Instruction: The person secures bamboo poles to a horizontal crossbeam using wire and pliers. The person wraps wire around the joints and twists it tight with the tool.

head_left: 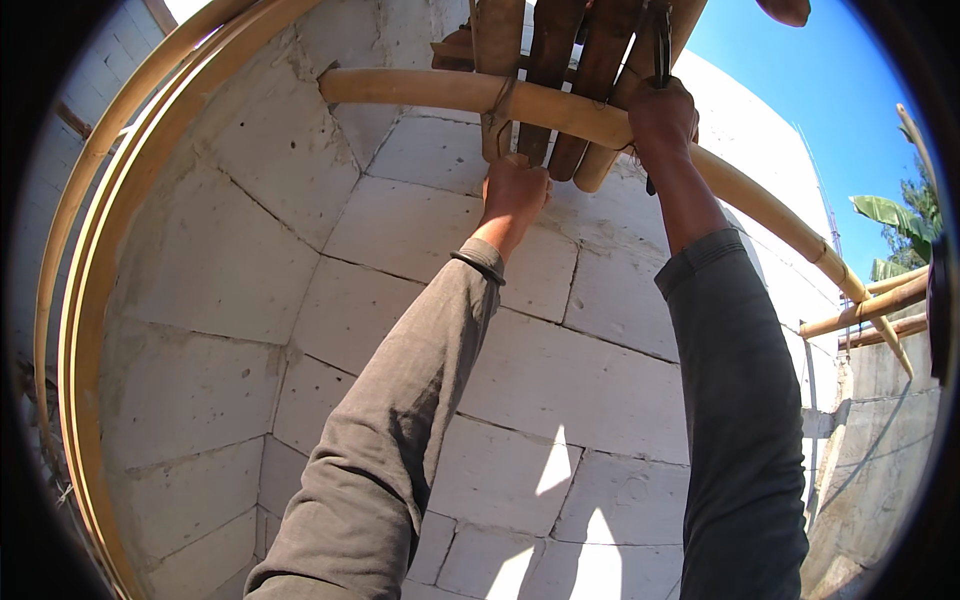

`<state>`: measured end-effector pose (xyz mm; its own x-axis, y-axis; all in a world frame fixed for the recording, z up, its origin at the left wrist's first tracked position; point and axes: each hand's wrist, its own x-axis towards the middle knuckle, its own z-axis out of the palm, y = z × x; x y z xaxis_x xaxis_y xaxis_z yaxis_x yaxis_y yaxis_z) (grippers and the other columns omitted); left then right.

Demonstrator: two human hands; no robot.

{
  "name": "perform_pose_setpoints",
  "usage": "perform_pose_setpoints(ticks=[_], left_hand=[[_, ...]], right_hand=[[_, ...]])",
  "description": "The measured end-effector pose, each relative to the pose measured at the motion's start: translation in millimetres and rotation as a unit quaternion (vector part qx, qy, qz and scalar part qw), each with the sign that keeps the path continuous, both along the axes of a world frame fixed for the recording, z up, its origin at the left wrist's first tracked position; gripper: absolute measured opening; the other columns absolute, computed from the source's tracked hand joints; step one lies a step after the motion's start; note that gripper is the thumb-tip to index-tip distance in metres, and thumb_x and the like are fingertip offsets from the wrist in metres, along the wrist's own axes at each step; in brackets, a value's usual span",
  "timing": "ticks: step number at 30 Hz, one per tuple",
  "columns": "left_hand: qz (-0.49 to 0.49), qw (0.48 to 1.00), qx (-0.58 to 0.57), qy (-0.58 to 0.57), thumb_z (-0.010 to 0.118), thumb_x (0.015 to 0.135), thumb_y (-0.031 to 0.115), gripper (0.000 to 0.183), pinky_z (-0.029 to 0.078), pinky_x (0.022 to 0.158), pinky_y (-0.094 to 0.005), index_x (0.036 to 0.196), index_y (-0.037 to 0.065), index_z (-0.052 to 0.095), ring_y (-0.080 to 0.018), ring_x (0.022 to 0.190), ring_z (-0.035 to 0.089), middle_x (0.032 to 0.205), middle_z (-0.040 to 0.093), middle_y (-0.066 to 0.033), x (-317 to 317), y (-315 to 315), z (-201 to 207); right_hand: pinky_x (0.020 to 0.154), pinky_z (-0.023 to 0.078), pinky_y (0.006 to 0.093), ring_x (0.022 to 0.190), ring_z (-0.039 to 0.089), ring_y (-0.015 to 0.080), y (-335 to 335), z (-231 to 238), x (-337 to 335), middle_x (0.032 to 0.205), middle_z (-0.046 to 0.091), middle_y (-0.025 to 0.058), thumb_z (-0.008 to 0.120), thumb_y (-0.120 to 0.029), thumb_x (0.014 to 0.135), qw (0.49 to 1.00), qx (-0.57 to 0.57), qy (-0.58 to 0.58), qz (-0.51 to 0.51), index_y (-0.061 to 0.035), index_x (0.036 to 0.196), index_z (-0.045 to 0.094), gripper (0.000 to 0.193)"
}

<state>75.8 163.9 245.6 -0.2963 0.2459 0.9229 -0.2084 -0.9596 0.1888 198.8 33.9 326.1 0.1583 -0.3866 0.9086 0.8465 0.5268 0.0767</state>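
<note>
Both my arms, in grey sleeves, reach up to a bamboo platform. My left hand (516, 200) is closed just below the ends of the upright-looking bamboo poles (548, 75); what its fingers hold is hidden. Above it, a thin wire tie (503, 100) wraps the bamboo crossbar (430, 90) where a pole meets it. My right hand (662, 118) is wrapped round a dark, narrow metal tool (661, 40) beside the crossbar. One end of the tool rises above my fist and a dark tip shows beneath it. Its exact kind is not clear.
A pale block wall (590, 380) with mortar joints stands in front of me. Long curved timber strips (85, 330) run along the left. More bamboo poles (870, 305) cross at the right, near banana leaves (890, 215). A brown rounded thing (785, 10) juts in at the top right.
</note>
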Motion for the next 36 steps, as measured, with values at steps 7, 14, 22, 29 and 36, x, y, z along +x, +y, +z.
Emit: perform_pose_setpoints(ticks=[7, 14, 22, 29, 36], left_hand=[[-0.207, 0.977, -0.057, 0.001, 0.06, 0.092, 0.014, 0.016, 0.054, 0.069, -0.0344, 0.1, 0.0, 0.06, -0.0212, 0.072, 0.066, 0.086, 0.068, -0.0101, 0.9, -20.9, 10.1], [-0.287, 0.956, -0.038, 0.05, 0.057, 0.092, 0.013, 0.013, 0.046, 0.085, -0.0366, 0.104, 0.008, 0.061, -0.0183, 0.091, 0.063, 0.095, 0.067, -0.0059, 13.6, -29.6, 19.6], [-0.32, 0.946, 0.021, 0.057, 0.057, 0.092, 0.02, 0.018, 0.042, 0.087, -0.0378, 0.105, 0.008, 0.061, -0.0193, 0.095, 0.061, 0.098, 0.067, -0.0056, 24.1, -23.7, 46.1], [-0.39, 0.919, 0.006, 0.052, 0.058, 0.093, 0.02, 0.019, 0.047, 0.08, -0.0385, 0.105, 0.005, 0.06, -0.0234, 0.088, 0.062, 0.097, 0.066, -0.0109, 32.7, -26.4, 58.6], [-0.433, 0.896, 0.037, 0.093, 0.065, 0.091, 0.017, 0.014, 0.051, 0.069, -0.0345, 0.1, 0.008, 0.061, -0.0233, 0.074, 0.06, 0.087, 0.066, -0.0089, 42.9, -22.3, 80.4]], right_hand=[[0.077, 0.049, 0.0416, 0.085, 0.066, 0.0302, 43.1, -17.4, 17.7, 0.09, 0.068, 0.018, 0.057, -0.02, 0.085, 0.995, 0.064, -0.02, 0.078, -0.0018, 0.099, 0.065, 0.025], [0.076, 0.048, 0.0448, 0.088, 0.066, 0.0378, 81.1, -48.6, 12.2, 0.092, 0.068, 0.0199, 0.054, -0.012, 0.09, 0.966, -0.012, -0.064, 0.249, -0.0017, 0.099, 0.062, 0.016], [0.077, 0.052, 0.0418, 0.086, 0.069, 0.0309, 92.3, -46.4, -2.3, 0.09, 0.071, 0.0137, 0.05, -0.007, 0.088, 0.942, -0.082, -0.059, 0.319, -0.0037, 0.104, 0.062, 0.02], [0.077, 0.051, 0.0417, 0.088, 0.068, 0.0329, 93.5, -45.5, 15.1, 0.091, 0.07, 0.0159, 0.05, -0.004, 0.088, 0.931, -0.079, -0.101, 0.341, -0.0052, 0.106, 0.062, 0.022], [0.081, 0.05, 0.0431, 0.091, 0.066, 0.0365, 89.4, -44.6, 15.3, 0.094, 0.068, 0.0212, 0.057, -0.009, 0.087, 0.968, -0.028, -0.072, 0.24, -0.0027, 0.106, 0.063, 0.021]])
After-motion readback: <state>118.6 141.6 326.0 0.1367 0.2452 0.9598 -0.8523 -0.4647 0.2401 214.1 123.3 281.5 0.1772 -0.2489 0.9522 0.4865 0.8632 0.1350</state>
